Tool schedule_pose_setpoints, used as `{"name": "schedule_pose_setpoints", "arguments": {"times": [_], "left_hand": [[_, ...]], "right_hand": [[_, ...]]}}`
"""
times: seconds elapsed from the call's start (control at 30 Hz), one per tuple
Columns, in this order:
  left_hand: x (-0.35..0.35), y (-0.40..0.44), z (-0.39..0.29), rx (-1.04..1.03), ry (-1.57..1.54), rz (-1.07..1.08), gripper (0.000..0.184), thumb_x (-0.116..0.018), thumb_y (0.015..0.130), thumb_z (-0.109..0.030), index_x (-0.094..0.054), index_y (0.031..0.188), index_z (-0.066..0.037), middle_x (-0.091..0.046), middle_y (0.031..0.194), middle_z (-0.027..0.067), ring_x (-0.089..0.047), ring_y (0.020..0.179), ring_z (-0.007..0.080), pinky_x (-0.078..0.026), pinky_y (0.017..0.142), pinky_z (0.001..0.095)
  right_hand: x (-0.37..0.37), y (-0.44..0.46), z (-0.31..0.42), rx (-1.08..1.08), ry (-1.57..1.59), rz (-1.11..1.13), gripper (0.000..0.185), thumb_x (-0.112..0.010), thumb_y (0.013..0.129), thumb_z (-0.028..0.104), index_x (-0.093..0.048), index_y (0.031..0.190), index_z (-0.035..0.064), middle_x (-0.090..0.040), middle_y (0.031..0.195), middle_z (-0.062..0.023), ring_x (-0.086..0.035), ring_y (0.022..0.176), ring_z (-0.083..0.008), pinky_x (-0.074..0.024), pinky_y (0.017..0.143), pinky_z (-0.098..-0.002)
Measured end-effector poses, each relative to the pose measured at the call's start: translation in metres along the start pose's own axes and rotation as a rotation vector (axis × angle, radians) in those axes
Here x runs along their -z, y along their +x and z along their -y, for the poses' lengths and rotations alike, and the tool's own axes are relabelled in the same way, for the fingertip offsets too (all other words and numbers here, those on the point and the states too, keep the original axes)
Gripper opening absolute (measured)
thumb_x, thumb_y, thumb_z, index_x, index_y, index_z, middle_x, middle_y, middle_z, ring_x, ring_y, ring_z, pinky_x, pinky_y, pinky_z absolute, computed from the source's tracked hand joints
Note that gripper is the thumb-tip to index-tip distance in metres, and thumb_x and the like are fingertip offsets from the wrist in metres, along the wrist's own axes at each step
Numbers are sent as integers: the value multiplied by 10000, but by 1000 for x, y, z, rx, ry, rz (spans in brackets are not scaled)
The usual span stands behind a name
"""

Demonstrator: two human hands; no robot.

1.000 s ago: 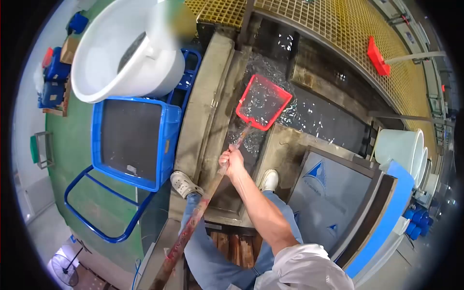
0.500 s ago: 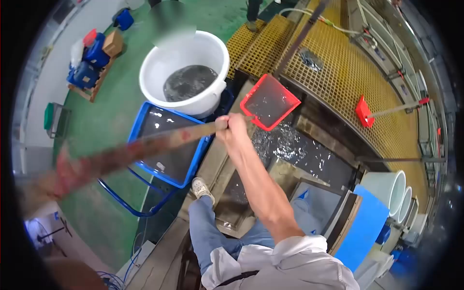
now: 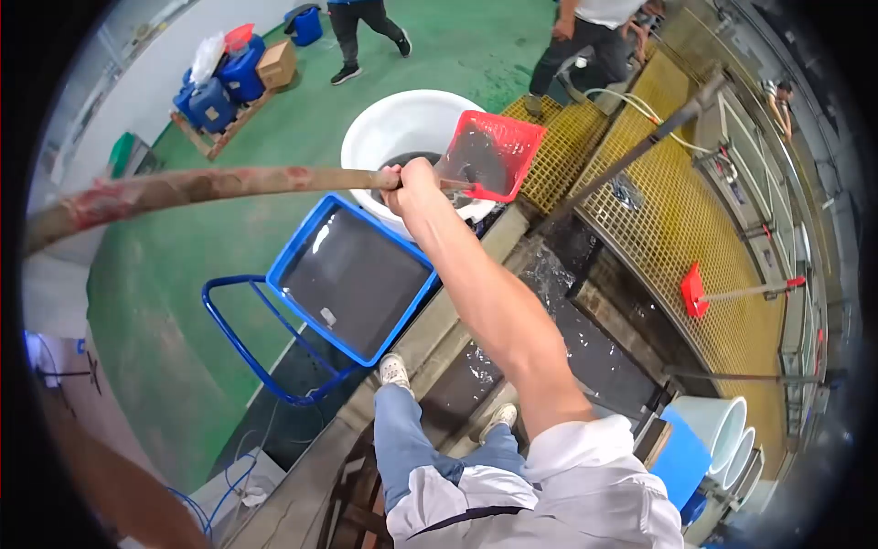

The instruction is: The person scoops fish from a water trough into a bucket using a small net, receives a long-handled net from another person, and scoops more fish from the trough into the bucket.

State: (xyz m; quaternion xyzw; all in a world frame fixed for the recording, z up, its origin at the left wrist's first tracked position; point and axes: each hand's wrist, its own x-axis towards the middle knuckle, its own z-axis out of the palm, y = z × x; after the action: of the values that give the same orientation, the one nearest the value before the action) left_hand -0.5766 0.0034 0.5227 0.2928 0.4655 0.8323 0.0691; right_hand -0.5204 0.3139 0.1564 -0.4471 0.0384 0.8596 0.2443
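Note:
My right hand (image 3: pixel 413 186) is closed round a long wooden pole (image 3: pixel 210 183) close to its head end. On that end is a red-rimmed scoop net (image 3: pixel 494 156), held over the right side of a round white tub (image 3: pixel 389 123) with dark water inside. Below the tub lies a blue rectangular bin (image 3: pixel 293 306) filled with dark liquid. A blurred forearm shows at the lower left edge; my left hand itself is out of sight.
A blue trolley handle (image 3: pixel 242 348) is beside the bin. The water channel (image 3: pixel 594 352) runs to the right, bordered by yellow grating (image 3: pixel 704 238). Two people (image 3: pixel 594 55) (image 3: pixel 361 32) are beyond the tub, others further right. A second red scoop (image 3: pixel 693 291) rests on the grating.
My right hand has lifted the red scoop out of the channel water and carried it to the white tub. The pole has swung from steep to nearly level. People have come into view.

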Motion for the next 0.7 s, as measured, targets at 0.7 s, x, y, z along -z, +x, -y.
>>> {"name": "schedule_pose_setpoints", "arguments": {"times": [0.7], "left_hand": [[254, -305, 195, 485, -540, -1492, 344, -423, 863, -163, -261, 560, -142, -246, 476, -25, -319, 446, 130, -326, 525, 294]], "right_hand": [[182, 30, 7, 883, -863, -121, 233, -581, 789, 123, -492, 895, -64, -593, 844, -154, -589, 716, -223, -472, 626, -346]]}}
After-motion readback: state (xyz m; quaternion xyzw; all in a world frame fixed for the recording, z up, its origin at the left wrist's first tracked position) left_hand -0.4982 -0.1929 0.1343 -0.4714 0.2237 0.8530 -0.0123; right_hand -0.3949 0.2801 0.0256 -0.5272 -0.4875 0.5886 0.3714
